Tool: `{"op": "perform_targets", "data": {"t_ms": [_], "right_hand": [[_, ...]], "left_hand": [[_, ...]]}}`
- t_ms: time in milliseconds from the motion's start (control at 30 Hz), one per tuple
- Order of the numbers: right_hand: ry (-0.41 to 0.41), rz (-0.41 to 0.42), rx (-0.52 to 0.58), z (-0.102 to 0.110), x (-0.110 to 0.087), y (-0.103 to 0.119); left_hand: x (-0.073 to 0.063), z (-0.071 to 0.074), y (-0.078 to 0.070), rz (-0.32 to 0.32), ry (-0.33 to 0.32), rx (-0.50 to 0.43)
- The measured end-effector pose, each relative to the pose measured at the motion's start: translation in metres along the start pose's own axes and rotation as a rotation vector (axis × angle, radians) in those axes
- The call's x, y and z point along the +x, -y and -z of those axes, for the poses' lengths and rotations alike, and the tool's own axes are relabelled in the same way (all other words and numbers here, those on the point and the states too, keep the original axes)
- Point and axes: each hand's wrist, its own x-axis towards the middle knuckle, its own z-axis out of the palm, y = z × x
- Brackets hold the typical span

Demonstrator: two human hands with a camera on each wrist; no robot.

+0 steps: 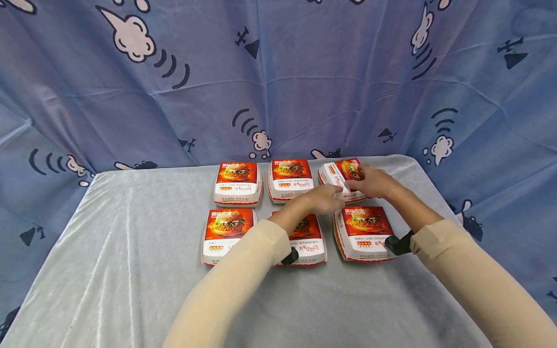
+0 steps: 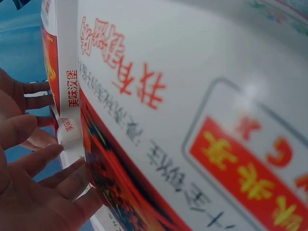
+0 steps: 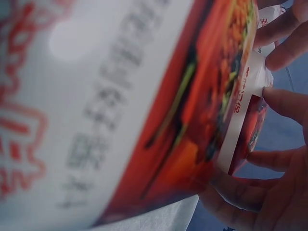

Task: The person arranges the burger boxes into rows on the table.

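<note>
A burger box (image 1: 335,176) at the back right lies turned askew, its lid printed with a burger picture. From its right side my right hand (image 1: 376,181) grips it, thumb on the near part and fingers toward the far side. My left hand (image 1: 324,198) is at its near left corner, fingers extended and spread. In the left wrist view the left fingers (image 2: 43,161) reach to the box's white side (image 2: 70,57). Thumb and fingertips of the right hand (image 3: 284,163) meet the box's edge (image 3: 243,115) in the right wrist view.
Matching burger boxes stand nearby in two rows: back left (image 1: 237,183), back middle (image 1: 290,179), front left (image 1: 228,229), front middle (image 1: 310,241), partly behind the left sleeve, and front right (image 1: 365,227), under the right wrist. A grey cloth (image 1: 130,261) covers the table; a blue patterned curtain (image 1: 209,72) hangs behind.
</note>
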Motion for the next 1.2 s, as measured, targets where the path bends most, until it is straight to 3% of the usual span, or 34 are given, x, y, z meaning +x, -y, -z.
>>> {"op": "perform_targets", "data": {"t_ms": [233,467,633,833,1200], "right_hand": [[0.011,0.016,0.014,0.001,0.001,-0.003],[0.015,0.095,0.005,0.004,0.002,-0.008],[0.04,0.091,-0.009,0.006,0.001,-0.008],[0.055,0.098,-0.017,0.008,0.001,-0.008],[0.022,0.137,0.002,0.006,0.004,-0.015]], "left_hand": [[0.0,0.001,0.0,-0.018,-0.002,-0.003],[0.003,0.004,0.001,-0.048,-0.084,-0.006],[0.004,0.004,0.002,-0.029,-0.12,-0.007],[0.003,0.004,0.003,0.003,-0.124,-0.031],[0.005,0.005,0.004,-0.03,-0.119,0.011]]}}
